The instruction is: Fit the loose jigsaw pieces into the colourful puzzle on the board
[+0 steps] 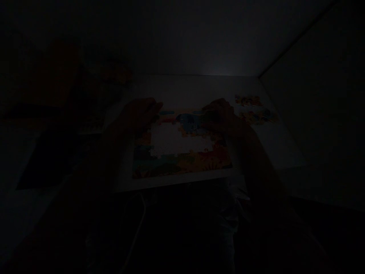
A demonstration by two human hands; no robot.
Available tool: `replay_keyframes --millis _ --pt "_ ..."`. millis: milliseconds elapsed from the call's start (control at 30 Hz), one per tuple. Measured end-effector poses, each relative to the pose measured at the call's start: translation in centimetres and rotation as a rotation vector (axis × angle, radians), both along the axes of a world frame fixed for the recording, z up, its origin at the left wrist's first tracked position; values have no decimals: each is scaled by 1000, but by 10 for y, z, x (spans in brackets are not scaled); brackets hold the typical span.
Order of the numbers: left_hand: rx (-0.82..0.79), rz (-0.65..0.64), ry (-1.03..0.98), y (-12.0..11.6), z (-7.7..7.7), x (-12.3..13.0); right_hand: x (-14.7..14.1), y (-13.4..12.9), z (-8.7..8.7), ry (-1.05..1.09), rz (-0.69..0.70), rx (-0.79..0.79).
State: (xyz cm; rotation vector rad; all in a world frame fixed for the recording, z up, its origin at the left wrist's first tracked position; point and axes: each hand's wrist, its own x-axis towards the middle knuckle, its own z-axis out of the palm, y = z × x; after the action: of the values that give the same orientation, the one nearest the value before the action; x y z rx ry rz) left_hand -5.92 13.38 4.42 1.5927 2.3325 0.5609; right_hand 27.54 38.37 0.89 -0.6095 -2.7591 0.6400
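Note:
The view is very dark. A partly assembled jigsaw puzzle (182, 161) lies on a white table, its border joined around a pale gap in the middle. A blue patch, perhaps an animal, shows near its top edge. My left hand (139, 112) rests at the puzzle's upper left corner, its fingertips near the top edge. Over the upper right part is my right hand (221, 116), fingers bent downward. Whether either hand holds a piece is too dark to tell.
Loose puzzle pieces (258, 116) lie in two groups on the table (276, 148) to the right. Dark, unclear objects and an orange shape (57, 72) stand at the left. A wall (199, 38) rises behind the table. A pale cable (139, 224) hangs below the front edge.

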Motion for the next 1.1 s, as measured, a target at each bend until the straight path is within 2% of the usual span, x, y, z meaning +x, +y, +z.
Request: replay_keyframes --millis 333,700,900,1000,1100 --pt "-5 -5 0 0 3 5 -5 4 -2 26 -1 -37" --pt "8 7 -10 0 7 6 -4 6 -6 -6 -25 8" --pt "5 -8 -7 0 3 3 -4 2 -5 -2 -19 36" --pt "6 -19 -1 0 1 2 -4 4 -5 99 -78 99" --pt "5 -38 18 1 0 -1 -2 15 -2 350 -251 131"
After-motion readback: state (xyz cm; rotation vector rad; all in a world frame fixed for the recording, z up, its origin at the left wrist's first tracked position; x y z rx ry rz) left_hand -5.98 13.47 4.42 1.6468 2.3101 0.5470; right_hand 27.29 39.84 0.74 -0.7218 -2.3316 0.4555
